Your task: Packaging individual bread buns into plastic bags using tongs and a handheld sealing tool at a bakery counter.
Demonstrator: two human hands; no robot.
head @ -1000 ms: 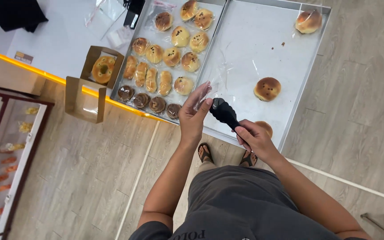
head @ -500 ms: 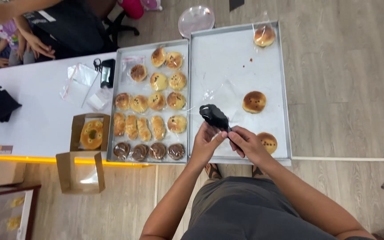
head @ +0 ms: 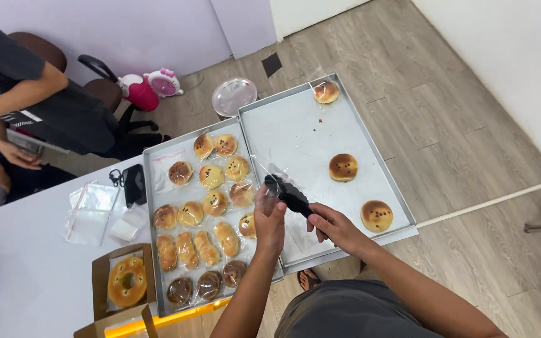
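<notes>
My right hand (head: 335, 226) grips the handle of black tongs (head: 288, 193) over the right metal tray (head: 295, 134). My left hand (head: 270, 216) holds a clear plastic bag (head: 263, 177) at the tongs' tip, between the two trays. The right tray carries three round brown buns: one at the far corner (head: 326, 92), one in the middle (head: 343, 167), one near me (head: 377, 215). The left tray (head: 151, 188) is packed with several wrapped buns and pastries (head: 214, 202).
A cardboard box with a ring-shaped pastry (head: 126, 281) sits on the white table (head: 26, 275) beside clear bags (head: 89, 209) and a black device (head: 134, 184). Another person (head: 26, 94) sits at the far left. A clear lid (head: 233, 96) and pink toys (head: 148, 87) lie on the floor.
The view has swung, so the trays now sit at an angle. Both hands stay together at the tongs, and the clear bag is now at the tongs' tip.
</notes>
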